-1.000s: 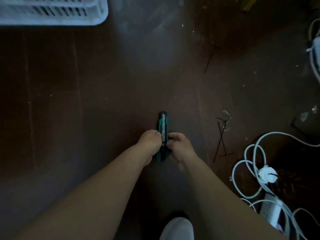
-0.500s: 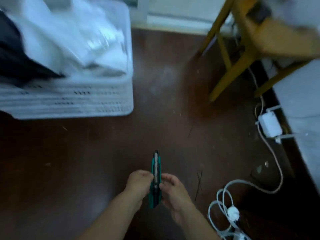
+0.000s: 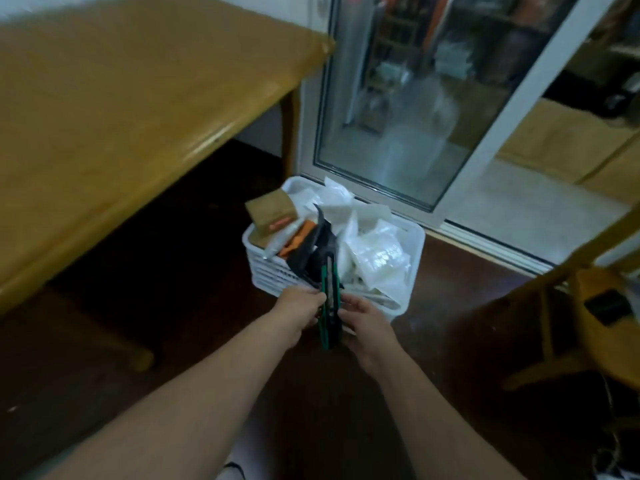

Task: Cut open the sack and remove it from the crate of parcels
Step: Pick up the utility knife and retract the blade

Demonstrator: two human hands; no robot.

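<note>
The left hand [image 3: 300, 311] and the right hand [image 3: 367, 323] both pinch the green utility knife [image 3: 327, 308], held upright just before the crate [image 3: 265, 270], where the dark sack [image 3: 311, 252] lies among white parcels [image 3: 379, 252]. Blade extension cannot be determined; fingers near the slider risk a cut. A deep stroke could slice parcels under the sack.

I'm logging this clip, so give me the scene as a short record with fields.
tool: green and black utility knife, pointing away from the person; blade state unclear
hands: left hand and right hand both hold the knife, one on each side
crate: white slatted plastic crate on the dark floor, beyond the knife
contents: white parcels, a brown cardboard box, a black bag, an orange packet
surroundings: wooden table to the left, glass door behind the crate
</note>
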